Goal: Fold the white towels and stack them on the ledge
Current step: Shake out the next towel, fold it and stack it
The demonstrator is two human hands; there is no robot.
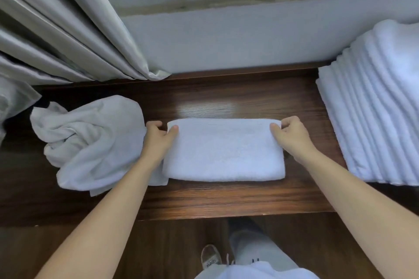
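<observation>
A white towel (223,150), folded into a flat rectangle, lies in the middle of the dark wooden ledge (204,197). My left hand (158,136) pinches its far left corner, thumb on top. My right hand (289,133) pinches its far right corner the same way. A stack of several folded white towels (371,115) stands on the ledge at the right. A heap of crumpled, unfolded white towels (95,140) lies on the ledge at the left, touching my left wrist.
Grey curtains (68,29) hang down to the ledge at the back left. A pale wall (226,36) runs behind the ledge. Below the ledge's front edge are the wooden floor, my legs and a shoe (210,257).
</observation>
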